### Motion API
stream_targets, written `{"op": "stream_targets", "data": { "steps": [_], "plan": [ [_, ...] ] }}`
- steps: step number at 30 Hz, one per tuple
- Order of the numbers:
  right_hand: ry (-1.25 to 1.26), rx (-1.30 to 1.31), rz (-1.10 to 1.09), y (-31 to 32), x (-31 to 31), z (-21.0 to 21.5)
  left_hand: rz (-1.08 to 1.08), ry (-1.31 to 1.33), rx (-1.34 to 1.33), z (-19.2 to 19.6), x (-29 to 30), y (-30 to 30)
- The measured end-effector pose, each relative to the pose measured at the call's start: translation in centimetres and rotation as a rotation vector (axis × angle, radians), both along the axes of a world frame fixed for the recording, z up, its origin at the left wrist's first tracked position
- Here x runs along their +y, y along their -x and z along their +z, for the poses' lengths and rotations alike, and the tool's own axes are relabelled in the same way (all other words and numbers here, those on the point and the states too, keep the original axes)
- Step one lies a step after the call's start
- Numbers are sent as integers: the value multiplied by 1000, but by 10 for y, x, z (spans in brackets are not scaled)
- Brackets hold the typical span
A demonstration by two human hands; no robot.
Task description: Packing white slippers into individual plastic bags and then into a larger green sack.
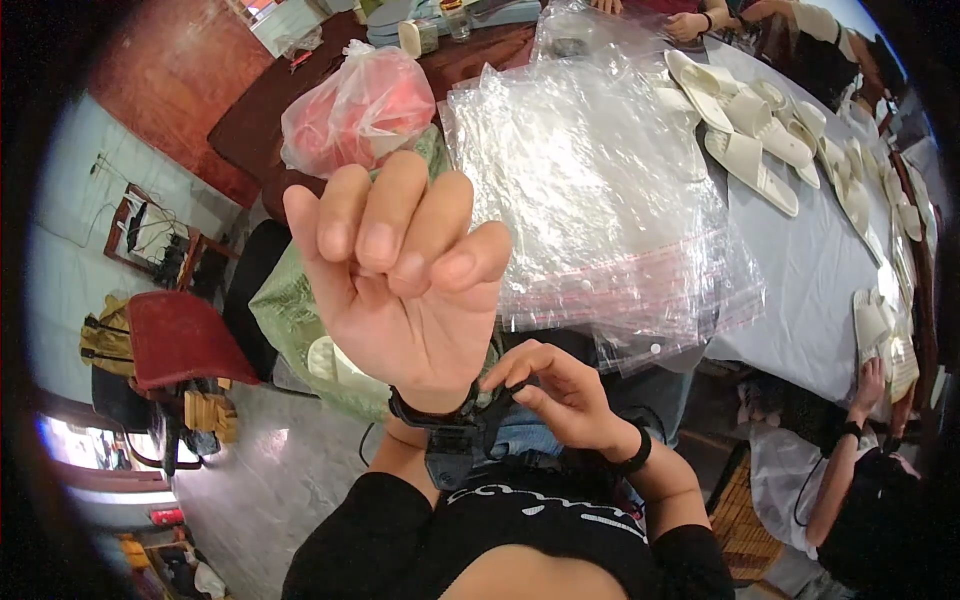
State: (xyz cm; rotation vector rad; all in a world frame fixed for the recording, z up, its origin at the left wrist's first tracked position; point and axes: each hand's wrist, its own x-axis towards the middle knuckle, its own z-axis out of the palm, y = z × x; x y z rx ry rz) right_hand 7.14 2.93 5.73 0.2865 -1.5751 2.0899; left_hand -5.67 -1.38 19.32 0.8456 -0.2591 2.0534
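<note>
Encircling the wrist of the half-curled, empty left hand (405, 290), a black strap (438, 418) runs crosswise, its angular mount (452, 458) pointing torsoward; the right hand (565, 395), fingers bent, meets the strap, pinch unclear.

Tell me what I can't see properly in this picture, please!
All in the head view:
Back of the left hand: turned away, palm facing us.
Whether the right hand grips the black wrist gear: too small.
What fills the pinkish bag: blurred by cloudy plastic.
Part of the green bag: behind the left hand.
Most of the top co-worker: cut off by the edge.
</note>
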Motion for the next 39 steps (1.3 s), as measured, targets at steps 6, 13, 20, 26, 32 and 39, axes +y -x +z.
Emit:
{"op": "stream_targets", "data": {
  "steps": [6, 13, 20, 26, 32, 39],
  "plan": [
    [6, -26, -9, 13, 1, -10, -46, -26, -30, -6, 11, 0],
    [-180, -125, -337, 5, 9, 8, 289, 194, 211, -32, 14, -14],
    [173, 74, -582, -32, 58, 34, 62, 736, 877, -153, 31, -64],
    [-1131, 36, -1273, -24, 102, 30, -186, 727, 1251, -168, 43, -105],
    [-1239, -279, -1290, -26, 149, 47, 528, 555, 1690, -131, 43, -83],
    [-629, -1016, -1491, -20, 355, -8, 1227, 938, 2053, -128, 26, -38]
  ]
}}
